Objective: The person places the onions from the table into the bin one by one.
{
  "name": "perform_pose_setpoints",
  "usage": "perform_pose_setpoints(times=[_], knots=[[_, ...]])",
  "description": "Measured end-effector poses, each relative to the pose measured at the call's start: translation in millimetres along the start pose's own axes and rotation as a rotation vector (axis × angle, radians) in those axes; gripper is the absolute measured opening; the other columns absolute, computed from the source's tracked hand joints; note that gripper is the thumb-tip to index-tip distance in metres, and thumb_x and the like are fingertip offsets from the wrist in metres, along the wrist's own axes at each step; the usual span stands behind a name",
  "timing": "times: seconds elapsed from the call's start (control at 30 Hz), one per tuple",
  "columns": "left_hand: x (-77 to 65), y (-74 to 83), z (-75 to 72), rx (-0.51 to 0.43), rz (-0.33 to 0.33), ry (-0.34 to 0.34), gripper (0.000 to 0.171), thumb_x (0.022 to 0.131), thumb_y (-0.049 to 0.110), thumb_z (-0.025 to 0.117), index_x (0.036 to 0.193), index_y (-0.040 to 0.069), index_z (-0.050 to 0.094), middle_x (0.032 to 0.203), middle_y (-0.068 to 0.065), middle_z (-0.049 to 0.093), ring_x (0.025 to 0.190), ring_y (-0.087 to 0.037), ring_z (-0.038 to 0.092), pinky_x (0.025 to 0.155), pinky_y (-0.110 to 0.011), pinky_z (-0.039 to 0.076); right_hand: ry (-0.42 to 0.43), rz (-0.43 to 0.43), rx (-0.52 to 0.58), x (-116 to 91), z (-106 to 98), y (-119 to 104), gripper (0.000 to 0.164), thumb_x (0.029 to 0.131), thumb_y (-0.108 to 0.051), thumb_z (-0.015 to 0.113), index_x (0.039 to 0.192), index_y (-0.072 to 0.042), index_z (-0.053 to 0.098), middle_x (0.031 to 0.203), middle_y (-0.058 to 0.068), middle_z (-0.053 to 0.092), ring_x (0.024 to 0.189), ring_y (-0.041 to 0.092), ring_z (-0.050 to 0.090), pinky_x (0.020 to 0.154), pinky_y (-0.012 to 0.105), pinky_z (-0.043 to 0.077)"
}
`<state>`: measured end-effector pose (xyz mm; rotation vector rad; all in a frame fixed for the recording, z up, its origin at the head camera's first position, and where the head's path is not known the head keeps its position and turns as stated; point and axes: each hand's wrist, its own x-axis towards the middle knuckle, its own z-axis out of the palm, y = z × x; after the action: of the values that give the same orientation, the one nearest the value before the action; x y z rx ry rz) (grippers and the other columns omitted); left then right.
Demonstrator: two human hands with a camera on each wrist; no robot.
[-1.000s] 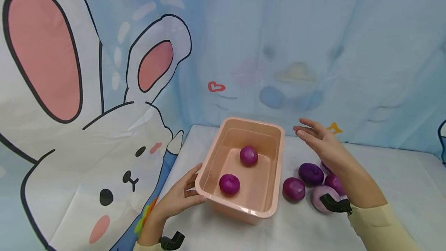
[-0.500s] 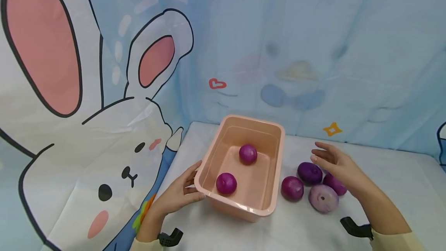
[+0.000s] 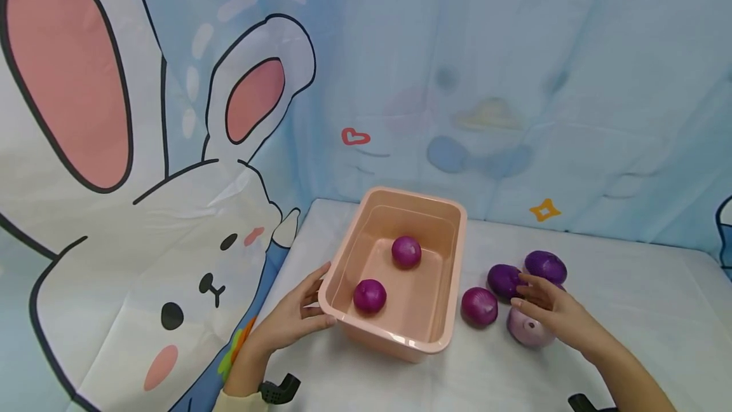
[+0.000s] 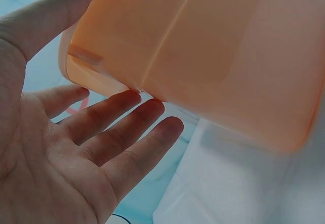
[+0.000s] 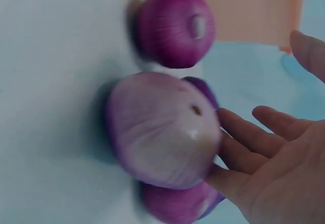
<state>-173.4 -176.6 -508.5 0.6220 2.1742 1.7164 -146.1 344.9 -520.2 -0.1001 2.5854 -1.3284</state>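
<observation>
My left hand (image 3: 294, 320) rests its extended fingers and thumb against the left side of a peach plastic bin (image 3: 420, 313). In the left wrist view, its fingertips (image 4: 152, 104) touch the bin's wall. Two red onions, one farther back (image 3: 406, 252) and one nearer (image 3: 369, 296), sit inside the bin. My right hand (image 3: 563, 313) hovers over several loose onions, fingers loosely bent, gripping nothing. A pale onion (image 5: 165, 130) lies close by its fingers in the right wrist view. Beside it are a red onion (image 3: 479, 307) and dark purple ones (image 3: 503, 281); another is mostly hidden by the hand.
A white cloth (image 3: 646, 278) covers the table. Behind it hangs a blue curtain (image 3: 600, 113) with printed shapes, and a large printed rabbit (image 3: 189, 259) fills the left side. Another dark purple onion (image 3: 546, 266) lies at the back of the onion group.
My right hand has come down from above the table's back edge toward the near onions, uncovering the rear purple one. The left hand stays at the bin.
</observation>
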Motion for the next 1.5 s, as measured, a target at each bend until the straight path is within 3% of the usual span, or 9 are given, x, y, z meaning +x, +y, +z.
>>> perform_pose_setpoints(times=[0.1, 0.33, 0.57, 0.73, 1.0, 1.23, 1.5], knots=[[-0.9, -0.5, 1.0, -0.003, -0.001, 0.000, 0.095, 0.090, 0.022, 0.085, 0.166, 0.028, 0.027, 0.159, -0.009, 0.044, 0.135, -0.029, 0.053, 0.100, -0.036, 0.053, -0.006, -0.003, -0.026, -4.4, 7.4, 13.5, 0.081, 0.104, -0.038, 0.066, 0.157, 0.009, 0.026, 0.148, 0.037, 0.044, 0.131, 0.054, 0.048, 0.094, 0.046, 0.055], [-1.4, -1.0, 1.7, -0.002, 0.005, -0.006, 0.095, 0.090, 0.021, 0.085, 0.166, 0.027, 0.026, 0.159, -0.011, 0.044, 0.135, -0.031, 0.053, 0.099, -0.036, 0.053, -0.023, -0.030, -0.106, -20.9, 26.6, 33.3, 0.086, 0.095, -0.034, 0.076, 0.157, 0.006, 0.030, 0.144, 0.036, 0.048, 0.128, 0.056, 0.049, 0.097, 0.070, 0.046], [-0.8, 0.2, -0.6, 0.019, 0.018, 0.004, 0.097, 0.090, 0.020, 0.085, 0.166, 0.025, 0.025, 0.158, -0.010, 0.045, 0.135, -0.030, 0.054, 0.099, -0.035, 0.053, 0.020, -0.083, -0.197, -28.4, 45.9, 40.0, 0.106, 0.082, -0.040, 0.089, 0.156, 0.008, 0.031, 0.149, 0.037, 0.043, 0.127, 0.056, 0.051, 0.096, 0.073, 0.045], [0.2, 0.5, -1.5, 0.019, 0.020, 0.011, 0.096, 0.090, 0.021, 0.085, 0.166, 0.027, 0.027, 0.157, -0.010, 0.046, 0.134, -0.030, 0.054, 0.099, -0.036, 0.053, 0.043, -0.128, -0.219, -24.6, 52.7, 38.5, 0.110, 0.078, -0.040, 0.092, 0.155, 0.010, 0.032, 0.151, 0.036, 0.042, 0.130, 0.057, 0.048, 0.099, 0.075, 0.041], [-0.4, 0.1, 0.5, 0.003, -0.008, 0.005, 0.096, 0.090, 0.021, 0.085, 0.166, 0.027, 0.027, 0.158, -0.010, 0.045, 0.135, -0.031, 0.054, 0.099, -0.035, 0.053, 0.047, -0.076, -0.245, -20.4, 57.0, 41.2, 0.115, 0.078, -0.043, 0.091, 0.158, 0.008, 0.027, 0.152, 0.037, 0.040, 0.133, 0.058, 0.044, 0.100, 0.075, 0.040], [0.4, -0.9, 0.3, 0.007, 0.008, 0.009, 0.095, 0.090, 0.021, 0.085, 0.165, 0.028, 0.027, 0.158, -0.010, 0.045, 0.135, -0.031, 0.054, 0.099, -0.035, 0.053, 0.052, -0.023, -0.291, -20.3, 54.6, 38.3, 0.118, 0.078, -0.047, 0.090, 0.160, 0.006, 0.024, 0.149, 0.039, 0.042, 0.127, 0.059, 0.050, 0.095, 0.074, 0.045], [-0.5, -1.2, 1.0, -0.002, 0.000, 0.003, 0.095, 0.090, 0.022, 0.085, 0.165, 0.029, 0.027, 0.158, -0.010, 0.044, 0.135, -0.032, 0.053, 0.099, -0.036, 0.054, 0.126, 0.000, -0.281, -26.6, 49.9, 38.4, 0.113, 0.083, -0.049, 0.086, 0.160, 0.004, 0.023, 0.147, 0.041, 0.042, 0.119, 0.057, 0.056, 0.090, 0.072, 0.050]])
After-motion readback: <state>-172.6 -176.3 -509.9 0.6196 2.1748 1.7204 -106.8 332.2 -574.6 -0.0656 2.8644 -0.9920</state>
